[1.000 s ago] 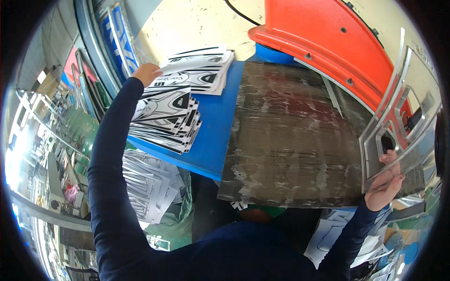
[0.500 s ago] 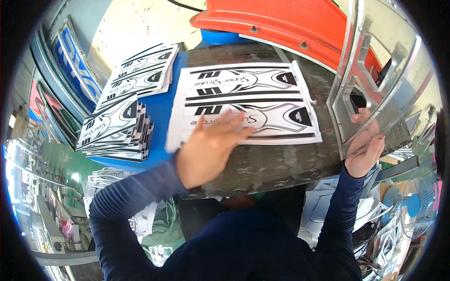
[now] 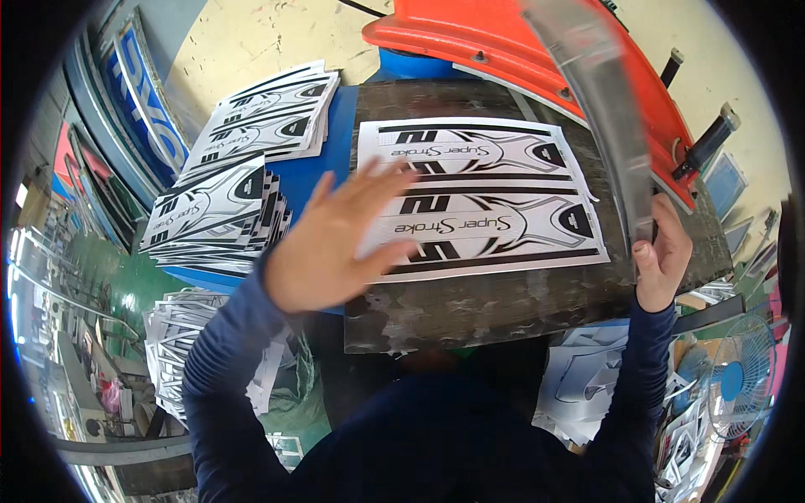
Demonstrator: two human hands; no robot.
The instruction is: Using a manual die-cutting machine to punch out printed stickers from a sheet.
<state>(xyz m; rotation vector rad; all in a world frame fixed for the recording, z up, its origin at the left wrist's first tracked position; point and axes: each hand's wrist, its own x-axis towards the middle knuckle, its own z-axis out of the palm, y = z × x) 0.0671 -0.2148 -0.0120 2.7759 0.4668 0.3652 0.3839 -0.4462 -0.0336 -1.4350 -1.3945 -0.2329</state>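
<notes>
A stack of white printed sheets [image 3: 520,226] with black-and-grey graphics lies on the dark worn board [image 3: 470,310] in front of me. Over its left edge hovers my left hand [image 3: 327,243], fingers spread, holding nothing; whether it touches the paper I cannot tell. At the board's right side, my right hand [image 3: 662,256] grips the lower near end of a cutting die [image 3: 604,101], thumb on one side and fingers on the other. The die stands nearly edge-on, its upper part blurred, so its face is hidden.
Beyond the board is a red machine arm [image 3: 470,29] with black handles [image 3: 708,142] at its right. On the blue surface [image 3: 335,159] at left rest a pile of printed sheets [image 3: 268,126] and smaller cut pieces [image 3: 205,210]. A blue fan [image 3: 732,380] stands lower right.
The die has swung from showing its clear face with metal outlines to nearly edge-on. My left hand has moved left off the middle of the sheets. The whole stack appears further right.
</notes>
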